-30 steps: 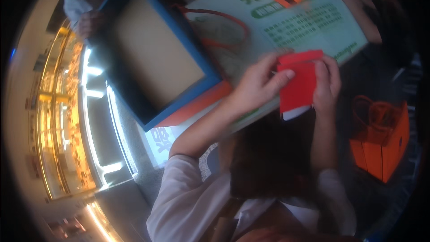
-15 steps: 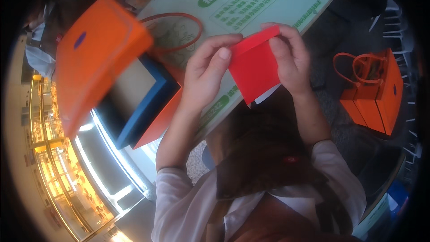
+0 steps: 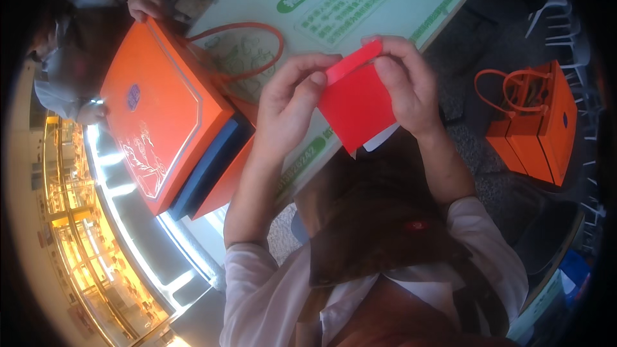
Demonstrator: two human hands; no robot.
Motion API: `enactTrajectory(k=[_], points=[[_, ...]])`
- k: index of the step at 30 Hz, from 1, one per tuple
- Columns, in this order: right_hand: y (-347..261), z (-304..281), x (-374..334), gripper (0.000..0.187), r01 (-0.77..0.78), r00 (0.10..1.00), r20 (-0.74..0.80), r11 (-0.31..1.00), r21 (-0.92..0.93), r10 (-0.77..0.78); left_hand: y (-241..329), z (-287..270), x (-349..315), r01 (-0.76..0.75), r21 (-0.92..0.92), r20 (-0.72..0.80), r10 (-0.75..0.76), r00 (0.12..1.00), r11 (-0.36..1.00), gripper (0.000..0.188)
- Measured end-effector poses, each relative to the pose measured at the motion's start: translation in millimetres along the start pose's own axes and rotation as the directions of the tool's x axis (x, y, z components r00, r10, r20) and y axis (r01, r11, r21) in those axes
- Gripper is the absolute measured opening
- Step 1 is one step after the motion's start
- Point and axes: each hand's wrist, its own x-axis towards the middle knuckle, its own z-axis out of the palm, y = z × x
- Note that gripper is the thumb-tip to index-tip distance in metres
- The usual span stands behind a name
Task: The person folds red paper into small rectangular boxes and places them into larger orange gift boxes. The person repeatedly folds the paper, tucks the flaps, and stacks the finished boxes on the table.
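Note:
A red paper envelope point(image 3: 357, 106) is held up in front of me over the table's near edge. My left hand point(image 3: 292, 99) pinches its left side near the folded top flap, and my right hand point(image 3: 405, 80) grips its upper right corner. A white slip shows at the envelope's lower edge. To my left, an orange lid point(image 3: 160, 112) now sits on the blue-sided gift box point(image 3: 209, 170), with another person's hand point(image 3: 146, 1) at its far corner.
A pale green printed sheet point(image 3: 360, 0) covers the table, with an orange cord handle point(image 3: 241, 51) lying on it. Orange gift bags with handles point(image 3: 533, 122) stand on the floor to my right. A lit glass display counter point(image 3: 83, 244) runs along my left.
The orange lid has been brought over and set onto the open blue box by another person. My hands have lifted the red envelope and are working at its top flap.

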Motion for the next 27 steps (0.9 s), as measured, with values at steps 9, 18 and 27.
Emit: enactTrajectory(k=[9, 18, 27], points=[[2.2, 6.2, 3.4, 0.015, 0.046, 0.997, -0.056, 0.999, -0.026, -0.047, -5.7, -9.1, -1.7, 0.002, 0.04, 0.023, -0.003, 1.0, 0.999, 0.025], [10.5, -2.6, -7.0, 0.012, -0.008, 0.989, -0.15, 0.988, -0.153, -0.015, -20.5, 1.5, 4.6, -0.04, 0.271, -0.019, 0.047, 0.999, 0.962, 0.025], [8.6, 6.4, 10.8, 0.014, 0.054, 0.973, -0.222, 0.997, -0.048, -0.063, -26.1, 1.2, 12.4, -0.165, 0.348, -0.014, 0.181, 0.983, 0.923, 0.042]])
